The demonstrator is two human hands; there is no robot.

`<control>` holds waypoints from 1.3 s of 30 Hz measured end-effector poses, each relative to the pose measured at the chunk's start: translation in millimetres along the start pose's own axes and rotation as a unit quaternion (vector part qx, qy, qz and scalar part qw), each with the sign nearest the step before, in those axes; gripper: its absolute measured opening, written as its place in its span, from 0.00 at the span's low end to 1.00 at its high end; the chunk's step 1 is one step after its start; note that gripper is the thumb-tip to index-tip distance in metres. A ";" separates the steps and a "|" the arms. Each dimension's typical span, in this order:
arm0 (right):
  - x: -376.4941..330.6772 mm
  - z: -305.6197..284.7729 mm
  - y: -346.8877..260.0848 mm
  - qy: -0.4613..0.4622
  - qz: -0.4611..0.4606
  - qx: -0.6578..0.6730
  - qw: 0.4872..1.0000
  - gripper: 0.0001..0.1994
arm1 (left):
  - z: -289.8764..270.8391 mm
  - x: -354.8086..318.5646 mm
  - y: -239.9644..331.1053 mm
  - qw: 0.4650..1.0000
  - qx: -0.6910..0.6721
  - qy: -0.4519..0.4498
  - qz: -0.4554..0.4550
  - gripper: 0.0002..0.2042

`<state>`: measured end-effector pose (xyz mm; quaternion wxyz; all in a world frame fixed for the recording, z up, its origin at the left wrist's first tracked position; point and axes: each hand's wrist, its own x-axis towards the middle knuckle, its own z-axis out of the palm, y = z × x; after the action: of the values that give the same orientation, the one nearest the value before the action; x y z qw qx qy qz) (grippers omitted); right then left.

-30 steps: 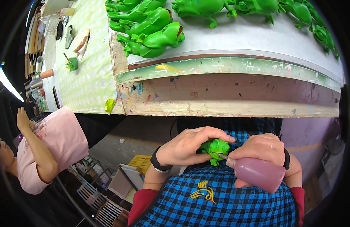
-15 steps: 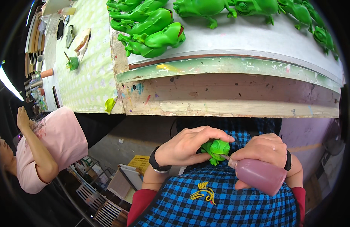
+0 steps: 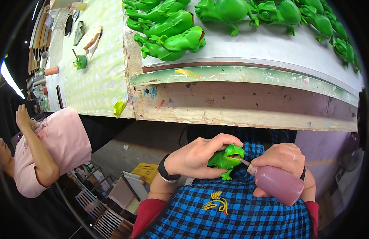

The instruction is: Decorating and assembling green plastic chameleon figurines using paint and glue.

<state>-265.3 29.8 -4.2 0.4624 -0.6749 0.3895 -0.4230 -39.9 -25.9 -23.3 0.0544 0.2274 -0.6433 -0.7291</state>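
Observation:
My left hand [image 3: 194, 159] is wrapped around a small bright green animal figurine [image 3: 221, 160], which looks like a frog or chameleon. Its head points right with the mouth open, and one leg hangs below my thumb. A soft squeeze bottle [image 3: 281, 185] of pinkish-purple liquid is gripped in my right hand [image 3: 283, 156]. The bottle's thin nozzle [image 3: 245, 162] points left, its tip at the figurine's mouth; whether it touches I cannot tell. Both hands are held in front of my blue checked apron [image 3: 248, 207], below the table edge.
Rows of similar green figurines [image 3: 172, 42] lie on the white-covered table [image 3: 248, 47] ahead. A green-and-wood ledge [image 3: 240, 75] runs along its front. At left, a side table holds a green cup [image 3: 80, 62] and cloths; a person in pink [image 3: 61, 147] sits there. A yellow crate [image 3: 145, 172] stands below.
The figurine's head has tilted upward, showing its open mouth more. The bottle has shifted slightly right and the nozzle has drawn back a little. The whole view has also shifted slightly.

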 end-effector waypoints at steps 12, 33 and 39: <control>-2.3 1.9 -0.5 0.022 0.012 -0.023 0.999 0.25 | 3.9 -1.5 -4.8 1.000 0.009 0.016 0.002 0.30; -4.6 0.8 -2.6 0.008 0.005 -0.033 0.999 0.25 | 2.9 -4.1 -3.2 0.999 0.022 0.003 -0.024 0.30; -0.8 0.5 0.3 0.023 -0.028 -0.026 0.999 0.24 | 5.8 -3.0 -8.3 0.999 0.040 0.030 0.013 0.31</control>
<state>-265.1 30.6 -4.8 0.4239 -0.6873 0.3917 -0.4409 -37.8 -18.1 -30.1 0.0737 0.2429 -0.6727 -0.6951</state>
